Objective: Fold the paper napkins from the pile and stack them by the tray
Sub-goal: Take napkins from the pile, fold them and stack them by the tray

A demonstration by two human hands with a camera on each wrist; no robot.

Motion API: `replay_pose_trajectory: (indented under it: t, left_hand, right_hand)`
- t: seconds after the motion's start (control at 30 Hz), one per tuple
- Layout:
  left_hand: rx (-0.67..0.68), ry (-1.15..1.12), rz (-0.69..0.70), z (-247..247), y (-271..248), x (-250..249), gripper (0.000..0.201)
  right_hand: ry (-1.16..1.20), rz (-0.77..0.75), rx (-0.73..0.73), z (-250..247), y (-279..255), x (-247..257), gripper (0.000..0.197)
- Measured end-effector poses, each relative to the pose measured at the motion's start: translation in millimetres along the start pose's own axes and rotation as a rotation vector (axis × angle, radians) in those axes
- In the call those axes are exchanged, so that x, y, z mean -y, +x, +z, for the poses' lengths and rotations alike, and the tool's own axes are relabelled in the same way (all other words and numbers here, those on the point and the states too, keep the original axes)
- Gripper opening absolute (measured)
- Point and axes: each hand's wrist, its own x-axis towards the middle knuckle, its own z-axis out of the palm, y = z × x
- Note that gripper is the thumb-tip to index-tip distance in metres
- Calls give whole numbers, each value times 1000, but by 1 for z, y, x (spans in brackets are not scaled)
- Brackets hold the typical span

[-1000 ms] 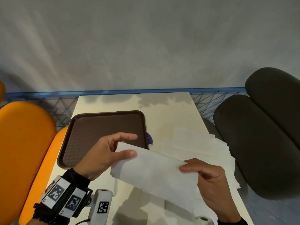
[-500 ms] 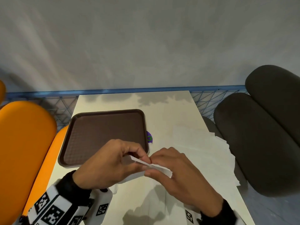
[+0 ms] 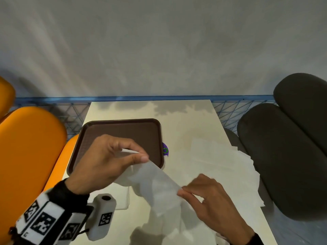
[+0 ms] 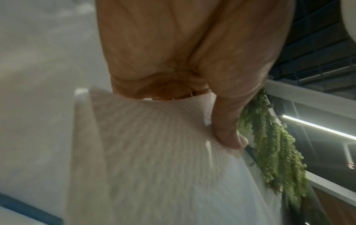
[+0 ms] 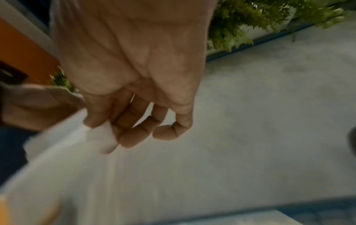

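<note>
- While held above the table (image 3: pixel 185 124), one napkin (image 3: pixel 155 184) is pinched by two hands: left hand (image 3: pixel 104 163), right hand (image 3: pixel 210 198); one tray (image 3: pixel 122 133) and one pile (image 3: pixel 223 163) are seen.
- Left wrist: napkin (image 4: pixel 163 159) gripped under thumb.
- Right wrist: napkin corner (image 5: pixel 96 137) pinched, kinda blurry.

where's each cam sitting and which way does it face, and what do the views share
Head: worn on the head, facing forward and down at the table, brown tray and napkin pile; shows both hands and the left wrist band.
Left wrist: looks along the left hand at the napkin it pinches.
Right wrist: looks along the right hand pinching the napkin's other end.
Shared: all three show that napkin, blurred; both wrist views catch green foliage.
</note>
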Motion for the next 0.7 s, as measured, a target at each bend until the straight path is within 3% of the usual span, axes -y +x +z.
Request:
replay_pose_trajectory:
  t: [0.07,0.13,0.2,0.27,0.33,0.43,0.47,0.5,0.57,0.6,0.63,0.7]
  left_hand:
    - [18,24,-30,-6,-6,3,8]
    - [80,76,-18,2,-14,4,9]
    - [179,109,-10,20,-22,3,14]
    - [248,109,-12,32,-29,4,11]
    - [170,59,-42,23,-32,9,6]
    - [-128,-142,-140,-9,-37,25,9]
    - [-131,-200,-170,-18,-39,30,17]
    - [-46,-213,-204,-23,-42,36,33]
    - [252,-116,-291,-18,-48,44,74]
    - [343,-60,-335,-12,-51,49,82]
    - [383,-38,-367,-8,-53,56,73]
    - [365,-133,-420,-3,-60,79,30]
  right_hand:
    - [-100,78,53,-3,-14,-16,17]
    - [-81,118,23,-3,-12,-9,27]
    - [-40,66,-12,1,4,17,53]
    - [85,-44,97,14,16,39,40]
    - [171,-114,166,21,23,47,28]
    - [304,-50,190,19,28,41,42]
    - [349,-28,219,16,30,42,45]
    - [381,-22,253,17,34,45,46]
    - [408,-38,330,23,42,54,45]
    - [417,-35,370,29,46,58,43]
    - [441,-11,412,37,50,59,41]
    - [505,88,527,55,55,58,40]
